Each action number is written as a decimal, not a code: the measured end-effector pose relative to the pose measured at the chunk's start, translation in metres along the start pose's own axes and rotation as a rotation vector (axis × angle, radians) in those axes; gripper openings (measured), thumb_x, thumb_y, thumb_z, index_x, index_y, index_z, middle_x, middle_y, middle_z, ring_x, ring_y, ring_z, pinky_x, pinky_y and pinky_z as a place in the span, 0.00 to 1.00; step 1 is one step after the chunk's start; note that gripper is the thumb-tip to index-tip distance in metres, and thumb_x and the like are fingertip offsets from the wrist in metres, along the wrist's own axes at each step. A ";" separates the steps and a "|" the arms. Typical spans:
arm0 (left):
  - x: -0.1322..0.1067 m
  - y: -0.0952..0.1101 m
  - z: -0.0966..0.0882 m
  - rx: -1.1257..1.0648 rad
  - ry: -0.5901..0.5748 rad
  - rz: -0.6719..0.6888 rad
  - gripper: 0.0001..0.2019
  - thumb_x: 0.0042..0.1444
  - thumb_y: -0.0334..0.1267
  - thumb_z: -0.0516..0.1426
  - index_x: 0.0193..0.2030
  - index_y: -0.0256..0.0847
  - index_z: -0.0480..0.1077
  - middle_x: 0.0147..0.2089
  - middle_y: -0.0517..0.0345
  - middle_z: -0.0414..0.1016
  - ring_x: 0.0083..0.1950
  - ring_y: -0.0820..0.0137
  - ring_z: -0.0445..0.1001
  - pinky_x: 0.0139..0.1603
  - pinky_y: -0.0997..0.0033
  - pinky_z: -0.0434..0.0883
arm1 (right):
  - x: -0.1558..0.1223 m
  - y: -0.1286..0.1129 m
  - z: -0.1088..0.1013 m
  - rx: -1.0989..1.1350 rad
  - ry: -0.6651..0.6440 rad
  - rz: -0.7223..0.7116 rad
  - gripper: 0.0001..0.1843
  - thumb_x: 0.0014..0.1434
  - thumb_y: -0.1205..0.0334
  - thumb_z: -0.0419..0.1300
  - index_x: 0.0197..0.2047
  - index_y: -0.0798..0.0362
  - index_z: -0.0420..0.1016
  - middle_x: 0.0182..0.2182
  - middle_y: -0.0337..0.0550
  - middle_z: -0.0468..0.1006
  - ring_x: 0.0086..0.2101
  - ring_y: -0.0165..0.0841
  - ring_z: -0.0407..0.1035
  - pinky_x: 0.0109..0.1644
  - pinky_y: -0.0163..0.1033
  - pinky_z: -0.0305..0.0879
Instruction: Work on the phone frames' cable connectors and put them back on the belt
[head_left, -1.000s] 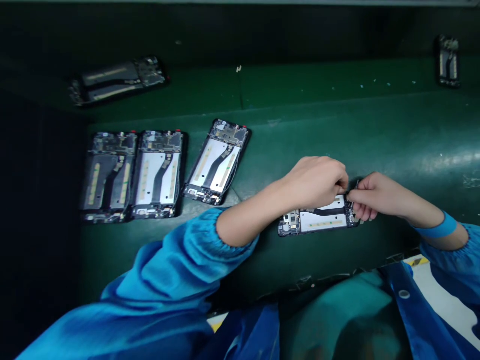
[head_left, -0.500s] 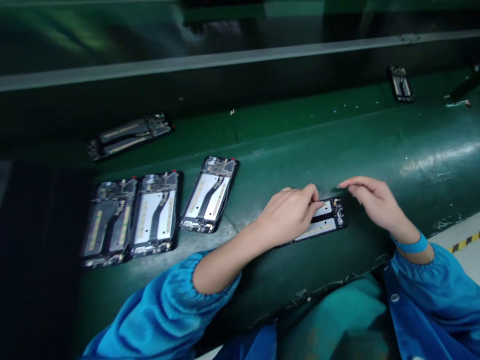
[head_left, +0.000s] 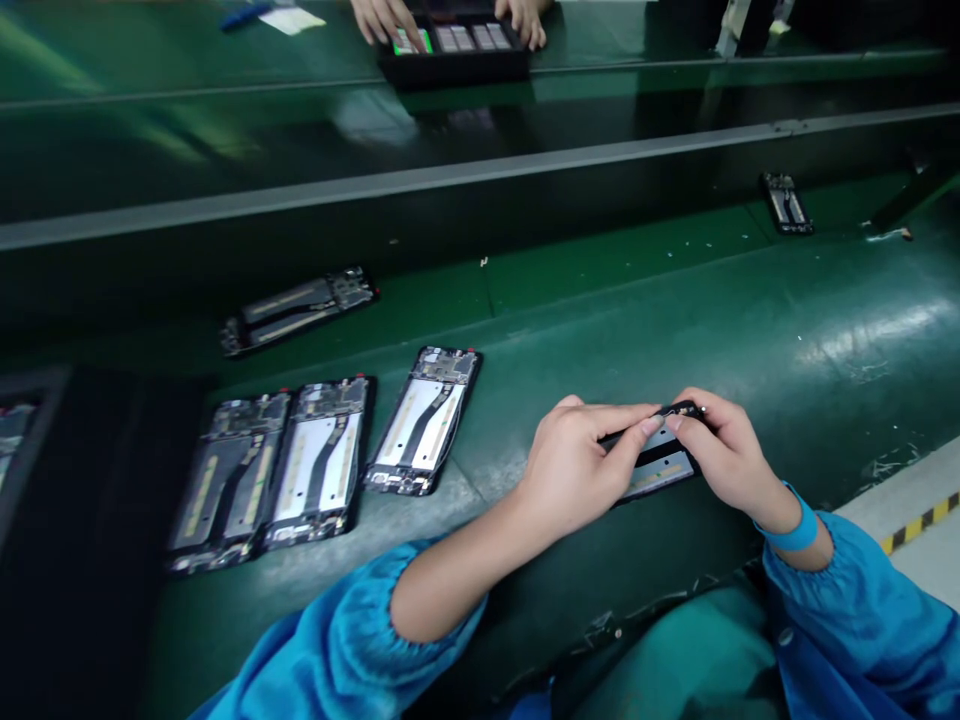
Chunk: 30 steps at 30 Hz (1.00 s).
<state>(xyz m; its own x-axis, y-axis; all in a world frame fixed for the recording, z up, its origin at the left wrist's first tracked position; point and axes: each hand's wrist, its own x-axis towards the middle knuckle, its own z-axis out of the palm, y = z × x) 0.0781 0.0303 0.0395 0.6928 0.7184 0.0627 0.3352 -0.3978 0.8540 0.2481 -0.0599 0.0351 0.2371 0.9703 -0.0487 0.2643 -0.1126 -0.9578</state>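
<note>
An opened phone [head_left: 660, 472], its silver inner plate showing, lies on the green mat under my two hands. My left hand [head_left: 574, 450] is closed on its far long edge, thumb on top. My right hand [head_left: 724, 445] pinches the right end, with thumb and index finger at the far corner. Much of this phone is hidden by my fingers, and I cannot make out any small part between them. To the left lie another opened phone [head_left: 424, 420], a second phone [head_left: 321, 460] and a third, darker phone [head_left: 231, 480], all with boards exposed.
An opened phone [head_left: 300, 310] lies on the lower strip behind, another phone [head_left: 787, 204] at far right. A dark box [head_left: 97, 500] stands at left. Across the grey rail [head_left: 450, 178], a co-worker's hands [head_left: 386, 18] touch a black tray [head_left: 457, 70]. Small scraps dot the mat.
My right hand has come left and down onto the phone's right end, where it was apart before. The left hand's fingers now reach further along the edge. The view has tilted up.
</note>
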 end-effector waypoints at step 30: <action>0.041 -0.126 -0.221 0.311 0.593 -0.770 0.21 0.66 0.46 0.61 0.60 0.36 0.70 0.58 0.44 0.74 0.57 0.57 0.75 0.56 0.54 0.74 | 0.178 0.022 0.020 0.560 0.146 0.448 0.08 0.65 0.65 0.64 0.35 0.56 0.70 0.21 0.37 0.73 0.15 0.20 0.44 0.15 0.29 0.37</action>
<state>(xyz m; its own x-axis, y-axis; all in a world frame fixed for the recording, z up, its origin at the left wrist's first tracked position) -0.0770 0.2361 0.0485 -0.1808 0.9750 -0.1291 0.7657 0.2219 0.6037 0.2776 0.1149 0.0002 0.3433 0.8140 -0.4686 -0.3955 -0.3273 -0.8582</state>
